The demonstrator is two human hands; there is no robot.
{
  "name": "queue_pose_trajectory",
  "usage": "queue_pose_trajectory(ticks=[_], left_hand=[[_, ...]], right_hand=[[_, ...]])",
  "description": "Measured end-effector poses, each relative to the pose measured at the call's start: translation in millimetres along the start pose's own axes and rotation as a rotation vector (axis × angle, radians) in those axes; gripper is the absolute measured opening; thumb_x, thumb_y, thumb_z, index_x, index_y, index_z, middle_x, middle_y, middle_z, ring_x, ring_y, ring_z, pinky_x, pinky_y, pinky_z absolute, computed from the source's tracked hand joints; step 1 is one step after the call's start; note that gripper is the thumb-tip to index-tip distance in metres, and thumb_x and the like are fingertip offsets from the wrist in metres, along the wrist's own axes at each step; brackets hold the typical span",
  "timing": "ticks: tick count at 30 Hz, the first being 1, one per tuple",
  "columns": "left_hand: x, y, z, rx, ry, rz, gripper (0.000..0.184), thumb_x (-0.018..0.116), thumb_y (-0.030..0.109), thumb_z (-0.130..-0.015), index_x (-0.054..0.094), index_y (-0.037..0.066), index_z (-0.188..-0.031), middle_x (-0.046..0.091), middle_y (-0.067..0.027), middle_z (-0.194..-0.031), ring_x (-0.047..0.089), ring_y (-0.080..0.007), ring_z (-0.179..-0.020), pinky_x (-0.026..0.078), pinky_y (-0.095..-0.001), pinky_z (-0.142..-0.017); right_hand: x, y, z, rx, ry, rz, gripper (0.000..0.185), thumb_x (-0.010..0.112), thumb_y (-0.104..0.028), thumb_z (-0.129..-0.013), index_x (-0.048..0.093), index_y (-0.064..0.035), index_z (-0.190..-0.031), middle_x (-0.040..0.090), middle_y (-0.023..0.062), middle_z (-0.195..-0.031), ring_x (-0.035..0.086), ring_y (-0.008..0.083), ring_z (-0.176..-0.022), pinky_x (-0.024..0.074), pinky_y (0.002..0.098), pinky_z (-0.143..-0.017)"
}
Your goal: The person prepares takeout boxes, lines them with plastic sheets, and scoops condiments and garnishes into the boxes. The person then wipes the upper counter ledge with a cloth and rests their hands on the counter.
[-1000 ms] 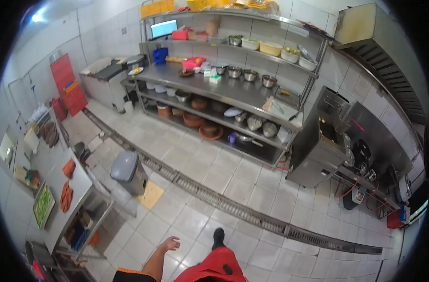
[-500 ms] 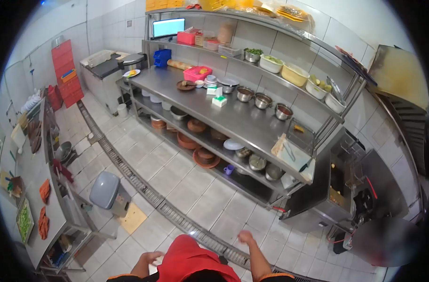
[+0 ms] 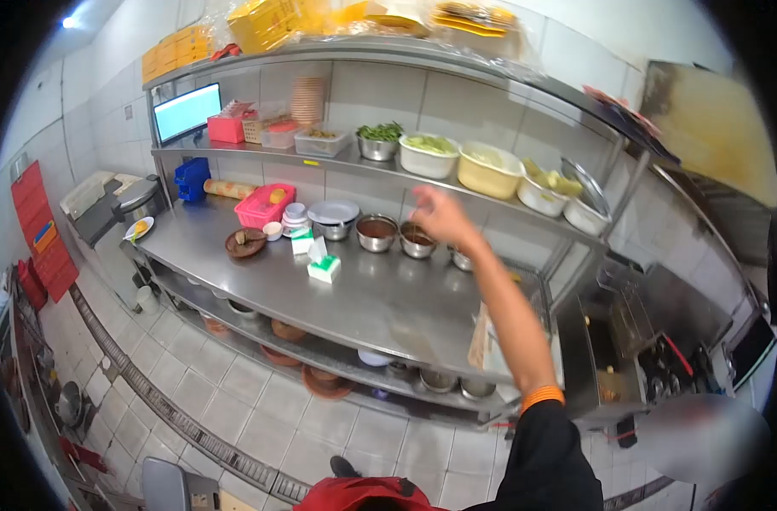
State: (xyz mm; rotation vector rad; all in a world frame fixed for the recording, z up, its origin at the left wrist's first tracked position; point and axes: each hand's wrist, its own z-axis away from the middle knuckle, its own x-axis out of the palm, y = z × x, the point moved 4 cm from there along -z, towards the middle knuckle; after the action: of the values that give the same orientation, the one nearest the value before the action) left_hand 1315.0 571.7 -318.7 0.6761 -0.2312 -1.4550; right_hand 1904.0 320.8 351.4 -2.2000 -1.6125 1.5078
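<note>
My right hand (image 3: pixel 444 219) is raised at the end of an outstretched arm, in front of the shelf over the steel counter. Its fingers look bent and apart, with nothing visible in them. Behind and below it stand steel bowls of dark red sauce (image 3: pixel 376 232), one partly covered by the hand. Just above, on the shelf, sit a white tub of cut greens (image 3: pixel 428 160) and a yellow tub (image 3: pixel 489 173). A steel bowl of green leaves (image 3: pixel 378 143) is to their left. My left hand is out of the picture.
On the steel counter (image 3: pixel 371 294) are tissue boxes (image 3: pixel 324 269), a clay dish (image 3: pixel 245 244) and a pink basket (image 3: pixel 265 205). Clay pots fill the lower shelf. A fryer (image 3: pixel 610 362) stands at the right, a grey bin (image 3: pixel 164 485) at lower left. A drain channel (image 3: pixel 175 417) crosses the floor.
My right hand has risen from low beside my body to shelf height. The counter now appears closer. My left hand, earlier low by my apron beside something white, has left the view.
</note>
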Motion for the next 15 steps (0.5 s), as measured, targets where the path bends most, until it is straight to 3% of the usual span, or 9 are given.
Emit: queue_pose_trajectory(ticks=[2,4,5,6,9,12,13,14,15], left_hand=[[-30.7,69.2,-33.1,0.065,0.061,-0.007,0.035,0.053,0.014,-0.078,0.055,0.007,-0.113,0.062,-0.0101,-0.089,0.058,-0.0185,-0.082,0.05,-0.0388,-0.07],[-60.2,159.4,-40.5,0.122,0.11,0.092,0.032,0.051,0.009,-0.079,0.056,0.006,-0.111,0.064,-0.0099,-0.083,0.061,-0.0176,-0.076,0.051,-0.0378,-0.067],[-71.6,194.2,-44.5,0.168,0.106,0.228,0.036,0.051,0.01,-0.079,0.052,0.007,-0.115,0.063,-0.0109,-0.091,0.06,-0.0183,-0.08,0.05,-0.0379,-0.068],[-83.5,236.6,-51.2,0.223,0.099,0.365,0.04,0.052,0.011,-0.08,0.049,0.008,-0.12,0.062,-0.0118,-0.1,0.06,-0.019,-0.083,0.049,-0.0381,-0.07],[-98.6,314.3,-41.3,0.356,0.158,0.573,0.04,0.048,0.005,-0.08,0.047,0.007,-0.119,0.064,-0.0086,-0.093,0.059,-0.0189,-0.079,0.048,-0.0347,-0.067],[-86.1,303.4,-59.7,0.302,0.214,0.71,0.04,0.047,0.003,-0.081,0.046,0.006,-0.12,0.062,-0.0118,-0.092,0.059,-0.0194,-0.074,0.048,-0.0325,-0.061],[-75.8,282.2,-76.1,0.255,0.222,0.797,0.039,0.045,0.003,-0.082,0.045,0.006,-0.121,0.062,-0.0126,-0.091,0.059,-0.0196,-0.07,0.048,-0.0316,-0.057],[-62.1,253.5,-89.7,0.355,0.233,0.814,0.027,0.044,0.009,-0.085,0.054,0.006,-0.11,0.062,-0.0138,-0.084,0.058,-0.0194,-0.061,0.046,-0.0305,-0.047],[-60.0,183.6,-151.8,0.172,0.312,0.333,0.031,0.046,0.016,-0.088,0.054,0.0,-0.113,0.064,-0.0121,-0.099,0.062,-0.0229,-0.078,0.053,-0.0373,-0.066]], right_hand=[[-31.9,-6.7,-80.0,-0.101,0.1,0.268,0.046,0.066,-0.016,-0.075,0.054,-0.0014,-0.117,0.061,0.0215,-0.109,0.058,0.0344,-0.104,0.0455,0.0404,-0.09],[-64.0,-24.9,-154.7,-0.416,0.281,0.323,0.043,0.063,-0.013,-0.073,0.055,-0.0001,-0.113,0.06,0.023,-0.11,0.058,0.0367,-0.102,0.0466,0.042,-0.089],[-79.0,-41.4,-185.9,-0.495,0.328,0.408,0.043,0.06,-0.01,-0.072,0.055,0.0001,-0.113,0.061,0.0233,-0.108,0.059,0.0383,-0.099,0.0472,0.0422,-0.088],[-91.4,-51.7,-219.8,-0.524,0.39,0.503,0.042,0.061,-0.009,-0.073,0.056,-0.0015,-0.114,0.062,0.022,-0.107,0.059,0.0373,-0.1,0.0482,0.0413,-0.087],[-119.0,-83.4,-310.9,-0.574,0.522,0.708,0.041,0.058,-0.004,-0.072,0.058,-0.0049,-0.113,0.064,0.0218,-0.102,0.06,0.0382,-0.097,0.0493,0.0407,-0.085],[-139.1,-91.1,-391.4,-0.774,0.654,0.622,0.045,0.055,0.0,-0.071,0.057,-0.0064,-0.115,0.065,0.0214,-0.099,0.062,0.038,-0.092,0.0499,0.0411,-0.083],[-140.3,-97.0,-406.5,-0.622,0.526,0.667,0.039,0.053,-0.007,-0.079,0.051,-0.0052,-0.118,0.059,0.0234,-0.109,0.061,0.0381,-0.096,0.0512,0.0423,-0.082],[-136.2,-96.6,-423.6,-0.471,0.394,0.704,0.036,0.052,-0.013,-0.087,0.046,-0.004,-0.121,0.054,0.0254,-0.118,0.06,0.0382,-0.099,0.0525,0.0436,-0.082],[-137.2,-85.3,-444.5,-0.484,0.405,0.69,0.036,0.052,-0.013,-0.087,0.046,-0.004,-0.121,0.054,0.0254,-0.118,0.06,0.0382,-0.099,0.0525,0.0436,-0.082]])
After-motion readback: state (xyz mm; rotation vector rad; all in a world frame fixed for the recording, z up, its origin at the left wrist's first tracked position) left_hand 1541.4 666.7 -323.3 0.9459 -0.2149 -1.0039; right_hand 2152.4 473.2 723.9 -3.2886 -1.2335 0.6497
